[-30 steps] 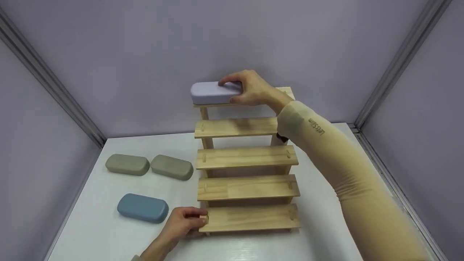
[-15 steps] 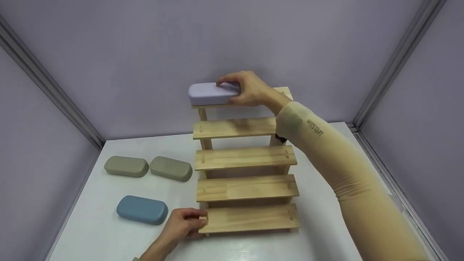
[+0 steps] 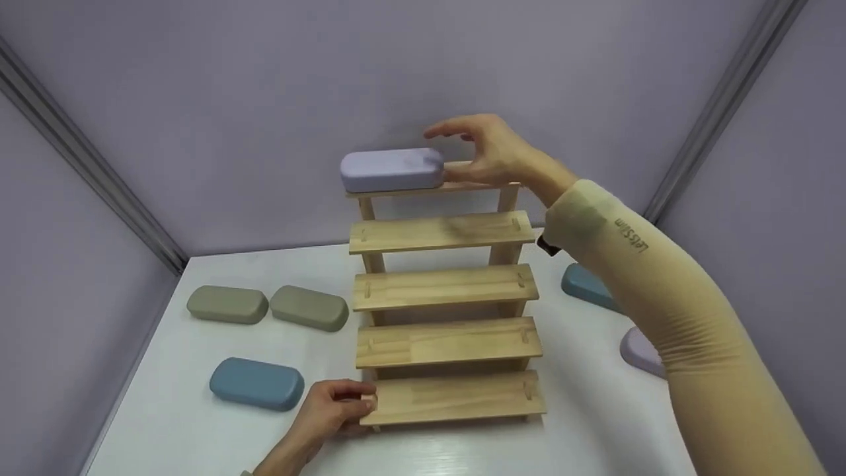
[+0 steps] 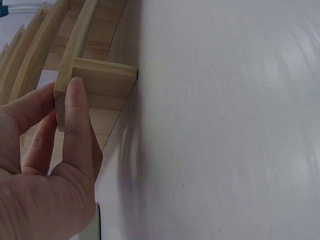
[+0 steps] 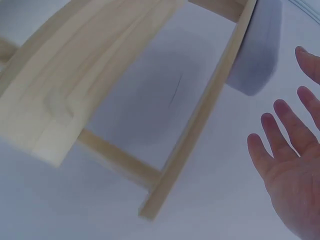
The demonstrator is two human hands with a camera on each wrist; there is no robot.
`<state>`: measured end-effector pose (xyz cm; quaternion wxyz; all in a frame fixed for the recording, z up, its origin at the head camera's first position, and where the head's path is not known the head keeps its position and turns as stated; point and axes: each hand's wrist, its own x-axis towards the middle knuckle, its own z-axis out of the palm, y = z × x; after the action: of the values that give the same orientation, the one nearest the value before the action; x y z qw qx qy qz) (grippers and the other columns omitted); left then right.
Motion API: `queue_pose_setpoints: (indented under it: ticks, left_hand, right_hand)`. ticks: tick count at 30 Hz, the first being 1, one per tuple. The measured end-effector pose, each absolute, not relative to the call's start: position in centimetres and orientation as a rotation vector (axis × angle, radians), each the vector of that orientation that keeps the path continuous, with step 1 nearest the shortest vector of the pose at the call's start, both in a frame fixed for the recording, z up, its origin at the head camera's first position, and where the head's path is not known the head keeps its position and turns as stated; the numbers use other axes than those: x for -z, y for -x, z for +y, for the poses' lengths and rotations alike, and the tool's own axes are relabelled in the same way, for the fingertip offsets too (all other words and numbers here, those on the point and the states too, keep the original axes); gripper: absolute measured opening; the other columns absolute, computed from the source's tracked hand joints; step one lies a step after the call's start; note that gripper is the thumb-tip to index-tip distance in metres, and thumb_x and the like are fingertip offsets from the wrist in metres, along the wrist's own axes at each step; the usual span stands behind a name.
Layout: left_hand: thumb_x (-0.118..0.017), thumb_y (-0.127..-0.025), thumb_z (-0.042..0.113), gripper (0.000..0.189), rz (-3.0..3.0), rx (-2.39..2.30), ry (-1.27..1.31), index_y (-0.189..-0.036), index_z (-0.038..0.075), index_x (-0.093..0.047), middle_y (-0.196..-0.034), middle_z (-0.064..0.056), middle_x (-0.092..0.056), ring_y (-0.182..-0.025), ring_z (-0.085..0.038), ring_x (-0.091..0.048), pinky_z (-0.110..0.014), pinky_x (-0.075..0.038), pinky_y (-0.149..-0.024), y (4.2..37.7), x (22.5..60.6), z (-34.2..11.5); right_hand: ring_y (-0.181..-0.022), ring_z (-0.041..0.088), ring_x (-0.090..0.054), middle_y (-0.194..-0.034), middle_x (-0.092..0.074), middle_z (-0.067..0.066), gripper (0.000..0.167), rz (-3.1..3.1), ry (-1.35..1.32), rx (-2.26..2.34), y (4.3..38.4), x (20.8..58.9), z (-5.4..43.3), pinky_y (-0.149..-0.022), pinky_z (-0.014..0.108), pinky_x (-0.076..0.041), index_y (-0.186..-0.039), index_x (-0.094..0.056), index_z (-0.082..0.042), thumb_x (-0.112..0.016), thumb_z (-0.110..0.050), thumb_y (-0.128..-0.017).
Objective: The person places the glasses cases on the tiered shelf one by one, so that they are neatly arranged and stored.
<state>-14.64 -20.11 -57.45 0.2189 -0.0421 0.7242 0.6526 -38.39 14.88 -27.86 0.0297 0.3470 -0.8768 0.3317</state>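
A lavender glasses case point(image 3: 390, 170) lies lengthwise on the left part of the top step of a five-tier wooden display rack point(image 3: 446, 289). Just right of the case is my right hand point(image 3: 499, 151), its fingers spread and holding nothing. The right wrist view shows the same hand point(image 5: 295, 160) apart from the case point(image 5: 257, 50), with a gap between them. Down at the lowest step, my left hand point(image 3: 330, 406) pinches the left end of the board. Thumb and fingers lie on opposite faces of that board point(image 4: 75, 50) in the left wrist view.
On the white table point(image 3: 462, 456), left of the rack, lie two olive cases point(image 3: 228, 305) and a blue case point(image 3: 258, 383). At right, my sleeve partly hides a teal case point(image 3: 588, 286) and a pale purple case point(image 3: 641, 352). Grey walls point(image 3: 264, 99) enclose the table.
My right hand has let go of the lavender glasses case and drawn back to the right, its fingers opening. The case stays on the top step. My left hand keeps its hold.
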Motion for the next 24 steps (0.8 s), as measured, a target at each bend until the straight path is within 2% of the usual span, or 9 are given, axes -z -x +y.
queue_pose_setpoints:
  ticks: [6, 14, 20, 22, 24]
  left_hand:
    - [-0.085, -0.096, 0.010, 0.036, 2.031, -1.788, 0.104, -0.129, -0.004, -0.080, -0.103, 0.001, -0.083, -0.091, -0.008, -0.076, -0.023, -0.066, -0.078, 14.8, 57.5, -20.3]
    - [-0.085, -0.096, 0.009, 0.038, 2.037, -1.796, 0.118, -0.130, -0.005, -0.079, -0.104, 0.000, -0.084, -0.091, -0.008, -0.078, -0.022, -0.067, -0.079, 14.5, 57.5, -20.7]
    - [-0.084, -0.094, 0.008, 0.038, 2.048, -1.777, 0.141, -0.130, -0.005, -0.079, -0.103, 0.001, -0.081, -0.090, -0.008, -0.075, -0.022, -0.066, -0.076, 14.7, 57.6, -20.8]
    - [-0.084, -0.094, 0.008, 0.039, 2.057, -1.773, 0.149, -0.130, -0.005, -0.080, -0.103, 0.001, -0.081, -0.091, -0.008, -0.075, -0.023, -0.066, -0.076, 14.7, 57.6, -20.7]
    - [-0.084, -0.094, 0.008, 0.039, 2.060, -1.772, 0.149, -0.130, -0.005, -0.080, -0.104, 0.001, -0.081, -0.091, -0.008, -0.074, -0.023, -0.066, -0.076, 14.7, 57.6, -20.7]
  right_hand:
    - [-0.149, 0.040, -0.063, -0.153, -0.072, 0.016, 0.060, -2.649, -1.133, -0.981, 37.0, 28.0, 17.9, -0.128, 0.063, -0.048, -0.146, -0.073, -0.006, -0.087, -0.007, -0.088]
    - [-0.135, 0.043, -0.071, -0.144, -0.077, 0.018, 0.056, -2.640, -1.190, -0.894, 34.9, 29.8, 21.4, -0.118, 0.066, -0.057, -0.142, -0.075, -0.005, -0.090, -0.007, -0.088]
    - [-0.130, 0.038, -0.074, -0.136, -0.081, 0.015, 0.050, -2.602, -1.188, -0.885, 33.6, 31.6, 24.2, -0.113, 0.062, -0.060, -0.137, -0.078, -0.006, -0.089, -0.005, -0.087]
    - [-0.129, 0.035, -0.074, -0.136, -0.081, 0.014, 0.050, -2.603, -1.161, -0.889, 33.1, 32.3, 25.3, -0.113, 0.057, -0.061, -0.136, -0.079, -0.006, -0.090, -0.005, -0.088]
    - [-0.129, 0.029, -0.074, -0.137, -0.081, 0.011, 0.049, -2.619, -1.116, -0.883, 32.4, 32.9, 26.5, -0.113, 0.045, -0.062, -0.136, -0.080, -0.008, -0.091, -0.006, -0.089]
